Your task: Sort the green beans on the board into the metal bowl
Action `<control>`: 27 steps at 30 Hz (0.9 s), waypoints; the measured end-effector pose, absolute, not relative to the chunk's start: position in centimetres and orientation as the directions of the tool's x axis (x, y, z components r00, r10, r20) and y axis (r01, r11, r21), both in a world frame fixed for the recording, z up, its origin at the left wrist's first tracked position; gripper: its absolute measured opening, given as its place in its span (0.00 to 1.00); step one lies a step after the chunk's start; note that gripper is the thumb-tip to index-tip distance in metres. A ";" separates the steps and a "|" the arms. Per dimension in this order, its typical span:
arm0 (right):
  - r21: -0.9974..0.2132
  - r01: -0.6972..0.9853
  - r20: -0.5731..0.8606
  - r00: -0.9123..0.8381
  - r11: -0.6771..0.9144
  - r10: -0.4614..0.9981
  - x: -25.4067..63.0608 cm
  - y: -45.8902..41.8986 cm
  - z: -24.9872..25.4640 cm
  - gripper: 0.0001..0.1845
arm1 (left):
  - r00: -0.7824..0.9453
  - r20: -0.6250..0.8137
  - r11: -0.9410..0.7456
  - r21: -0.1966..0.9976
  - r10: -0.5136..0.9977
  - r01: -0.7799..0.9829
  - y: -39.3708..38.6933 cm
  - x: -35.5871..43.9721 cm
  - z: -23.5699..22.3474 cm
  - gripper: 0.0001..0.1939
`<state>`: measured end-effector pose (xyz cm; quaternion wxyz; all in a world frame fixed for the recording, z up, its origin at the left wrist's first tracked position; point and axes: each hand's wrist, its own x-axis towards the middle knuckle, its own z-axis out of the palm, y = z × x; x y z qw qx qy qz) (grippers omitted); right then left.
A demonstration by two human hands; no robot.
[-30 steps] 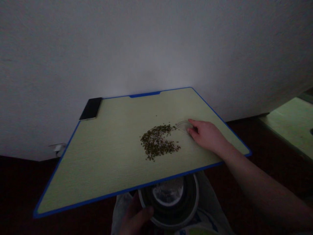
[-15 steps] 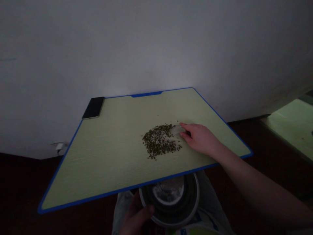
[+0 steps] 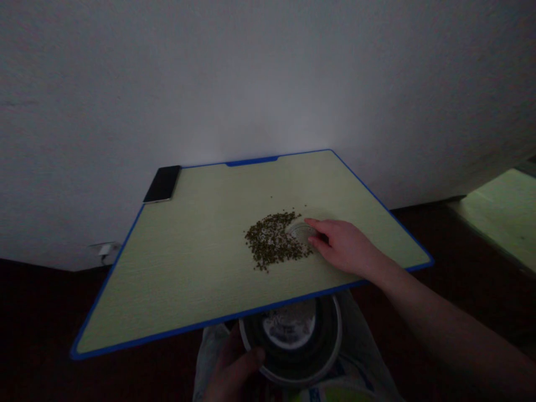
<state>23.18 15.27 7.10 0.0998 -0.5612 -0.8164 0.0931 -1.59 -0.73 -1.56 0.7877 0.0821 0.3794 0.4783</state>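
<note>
Right hand (image 3: 345,245) reaching forward, palm down, grip pinching clear curved plastic piece (image 3: 300,231) at edge of green seed pile (image 3: 271,240) on blue-edged board (image 3: 167,279). Left hand (image 3: 232,363) below board, grip clasping dark bowl (image 3: 337,340).

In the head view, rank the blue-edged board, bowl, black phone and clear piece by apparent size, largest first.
1. the blue-edged board
2. the bowl, partly behind the board
3. the black phone and clear piece: unranked, as the right hand covers part of the piece.
</note>
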 end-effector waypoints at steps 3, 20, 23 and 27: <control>-0.290 0.886 0.080 -0.355 0.363 0.931 23.4 15.0 7.0 0.23 | 0.250 -0.502 0.516 0.506 0.828 -0.691 -0.7 -1.5 -1.7 0.26; -0.612 0.743 0.074 -0.289 0.272 0.954 22.9 14.9 6.8 0.21 | 0.265 -0.543 0.547 0.461 0.797 -0.699 -0.8 -1.6 -1.4 0.27; -0.644 0.721 0.078 -0.269 0.255 0.960 23.1 14.9 6.7 0.21 | 0.269 -0.535 0.544 0.464 0.801 -0.699 -0.8 -1.6 -1.6 0.26; -0.653 0.713 0.093 -0.260 0.256 0.961 23.4 14.8 6.5 0.20 | 0.270 -0.528 0.546 0.482 0.805 -0.685 -0.8 -1.6 -1.6 0.27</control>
